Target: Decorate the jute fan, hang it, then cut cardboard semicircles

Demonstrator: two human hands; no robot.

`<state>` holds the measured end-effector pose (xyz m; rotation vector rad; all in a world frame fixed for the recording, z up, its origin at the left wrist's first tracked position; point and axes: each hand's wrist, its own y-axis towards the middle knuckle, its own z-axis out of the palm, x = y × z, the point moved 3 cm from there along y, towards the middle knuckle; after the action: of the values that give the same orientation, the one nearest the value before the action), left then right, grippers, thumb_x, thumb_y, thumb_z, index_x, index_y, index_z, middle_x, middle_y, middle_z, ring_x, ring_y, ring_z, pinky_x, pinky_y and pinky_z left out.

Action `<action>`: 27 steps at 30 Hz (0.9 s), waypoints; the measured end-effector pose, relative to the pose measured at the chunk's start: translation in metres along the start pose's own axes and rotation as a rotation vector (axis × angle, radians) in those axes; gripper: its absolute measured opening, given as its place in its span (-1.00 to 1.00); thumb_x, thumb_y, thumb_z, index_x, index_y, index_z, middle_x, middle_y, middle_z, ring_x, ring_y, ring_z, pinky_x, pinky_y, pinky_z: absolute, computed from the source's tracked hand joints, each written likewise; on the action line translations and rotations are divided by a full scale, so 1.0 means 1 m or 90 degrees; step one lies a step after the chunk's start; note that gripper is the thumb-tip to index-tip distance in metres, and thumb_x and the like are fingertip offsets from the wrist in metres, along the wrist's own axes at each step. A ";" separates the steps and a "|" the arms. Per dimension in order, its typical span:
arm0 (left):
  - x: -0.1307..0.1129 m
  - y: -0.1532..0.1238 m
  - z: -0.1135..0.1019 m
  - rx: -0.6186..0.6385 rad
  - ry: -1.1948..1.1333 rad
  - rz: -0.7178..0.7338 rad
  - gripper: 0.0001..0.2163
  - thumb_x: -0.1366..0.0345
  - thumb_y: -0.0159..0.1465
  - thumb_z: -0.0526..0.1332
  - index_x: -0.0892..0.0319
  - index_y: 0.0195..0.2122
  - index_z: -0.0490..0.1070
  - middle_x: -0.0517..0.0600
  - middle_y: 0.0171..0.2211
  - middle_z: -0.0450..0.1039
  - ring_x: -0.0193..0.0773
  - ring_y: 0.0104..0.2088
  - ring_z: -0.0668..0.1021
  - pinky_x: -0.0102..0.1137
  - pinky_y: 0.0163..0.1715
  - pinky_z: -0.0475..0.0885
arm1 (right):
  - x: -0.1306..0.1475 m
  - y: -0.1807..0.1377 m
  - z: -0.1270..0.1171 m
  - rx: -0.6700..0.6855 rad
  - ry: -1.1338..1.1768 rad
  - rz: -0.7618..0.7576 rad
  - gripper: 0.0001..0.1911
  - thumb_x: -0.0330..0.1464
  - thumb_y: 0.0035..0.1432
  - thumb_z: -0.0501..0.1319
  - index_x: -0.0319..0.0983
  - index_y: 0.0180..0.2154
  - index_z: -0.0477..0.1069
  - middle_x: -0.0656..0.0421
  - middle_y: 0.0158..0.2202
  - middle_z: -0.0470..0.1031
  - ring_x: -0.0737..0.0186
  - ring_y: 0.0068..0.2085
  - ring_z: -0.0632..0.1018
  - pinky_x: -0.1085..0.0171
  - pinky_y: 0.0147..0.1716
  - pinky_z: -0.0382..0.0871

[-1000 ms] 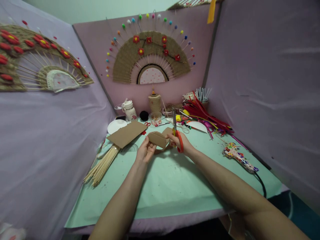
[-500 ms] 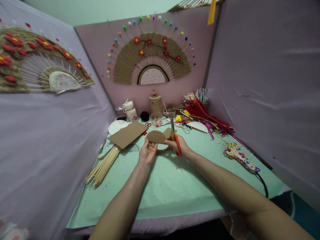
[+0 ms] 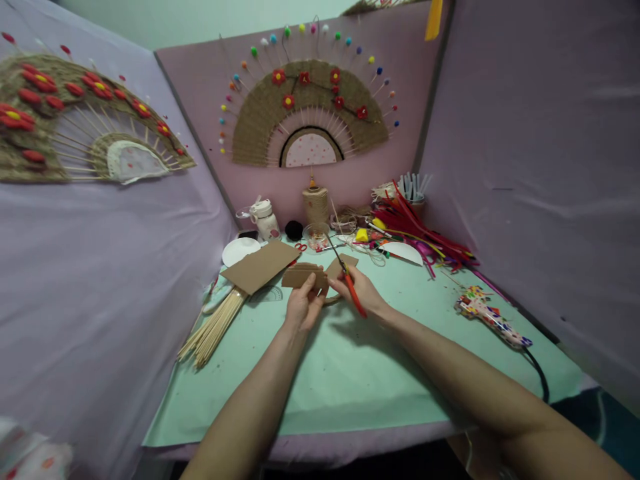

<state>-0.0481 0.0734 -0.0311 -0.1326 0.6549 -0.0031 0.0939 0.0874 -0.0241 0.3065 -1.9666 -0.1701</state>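
My left hand (image 3: 303,308) pinches a small brown cardboard piece (image 3: 302,275) with a rounded top edge, held above the green mat (image 3: 350,373). My right hand (image 3: 361,292) grips orange-handled scissors (image 3: 349,280), their blades slanting up and left toward the cardboard piece. A second scrap of cardboard (image 3: 340,264) lies just behind the scissors. Both hands are closed on what they hold, close together over the mat's far middle.
A larger cardboard sheet (image 3: 260,265) and a bundle of bamboo skewers (image 3: 215,328) lie left. A white plate (image 3: 241,251), jar, twine spool (image 3: 315,205), pipe cleaners (image 3: 425,237) and a patterned glue gun (image 3: 487,317) sit along the back and right. Decorated fans hang on cloth walls.
The scissors have tilted from upright to slanting left, and the cardboard piece has turned and shifted left in my left hand. The view has drifted a little.
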 end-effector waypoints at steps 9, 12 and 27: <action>-0.010 0.007 -0.007 -0.047 -0.056 0.013 -0.86 0.57 0.18 0.27 0.20 -0.30 0.48 -0.08 -0.39 0.59 -0.37 -0.33 0.60 -0.33 -0.07 0.49 | 0.006 -0.003 -0.005 -0.005 -0.404 -0.113 -0.55 -0.03 0.06 0.29 -0.25 -0.21 0.32 0.01 -0.22 0.48 0.05 -0.21 0.49 0.22 -0.32 0.26; -0.005 0.006 -0.007 -0.020 -0.040 0.007 -0.83 0.56 0.17 0.27 0.18 -0.26 0.49 -0.07 -0.35 0.60 -0.35 -0.28 0.61 -0.33 -0.03 0.47 | 0.007 -0.003 -0.005 -0.014 -0.430 -0.113 -0.55 0.00 0.10 0.26 -0.25 -0.21 0.33 0.00 -0.22 0.49 0.03 -0.20 0.50 0.22 -0.33 0.25; 0.001 0.005 -0.008 0.024 0.022 -0.040 -0.83 0.54 0.20 0.26 0.19 -0.22 0.48 -0.01 -0.32 0.59 -0.26 -0.31 0.60 -0.38 -0.31 0.49 | 0.015 -0.007 -0.008 0.007 -0.469 -0.052 -0.54 0.02 0.16 0.20 -0.24 -0.18 0.33 0.01 -0.21 0.53 0.04 -0.18 0.53 0.22 -0.32 0.24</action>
<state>-0.0523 0.0777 -0.0388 -0.1176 0.6853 -0.0781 0.0965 0.0768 -0.0089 0.3648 -2.6844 -0.3644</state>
